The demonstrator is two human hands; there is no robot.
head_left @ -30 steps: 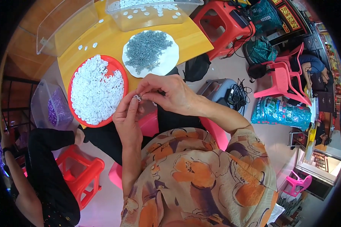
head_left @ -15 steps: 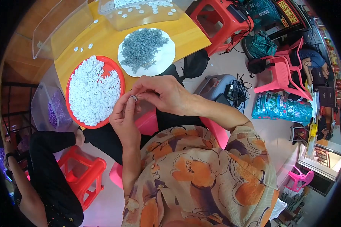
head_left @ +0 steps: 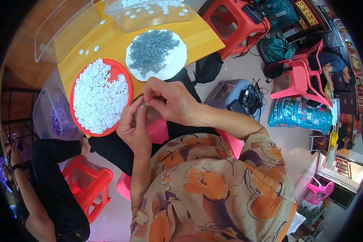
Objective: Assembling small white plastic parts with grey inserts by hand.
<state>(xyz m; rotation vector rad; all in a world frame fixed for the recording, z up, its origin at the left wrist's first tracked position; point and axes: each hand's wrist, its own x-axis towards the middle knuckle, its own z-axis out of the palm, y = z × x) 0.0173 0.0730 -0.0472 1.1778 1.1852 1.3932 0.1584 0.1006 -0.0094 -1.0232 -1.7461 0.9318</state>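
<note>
My left hand [head_left: 132, 130] and my right hand [head_left: 171, 101] meet at the fingertips, just in front of the table's near edge. Both are closed in a pinch around a tiny part, mostly covered by the fingers, whose kind I cannot make out. Left of them, a red oval tray [head_left: 129, 82] carries a heap of small white plastic pieces [head_left: 99, 101]. Beyond my fingers stands a white scalloped plate [head_left: 177, 60] with a pile of thin grey screw-like pieces [head_left: 152, 50].
On the yellow table [head_left: 205, 36] are a clear plastic bin [head_left: 149, 22] and a few loose white pieces [head_left: 88, 51]. A clear tub [head_left: 44, 113] of purple pieces stands left. A seated person's arm [head_left: 32, 193] and a red stool [head_left: 88, 177] are lower left.
My right fingers have shifted slightly, and the tiny part between my fingertips shows less than before. At the far left, the other person's forearm and hand have moved up.
</note>
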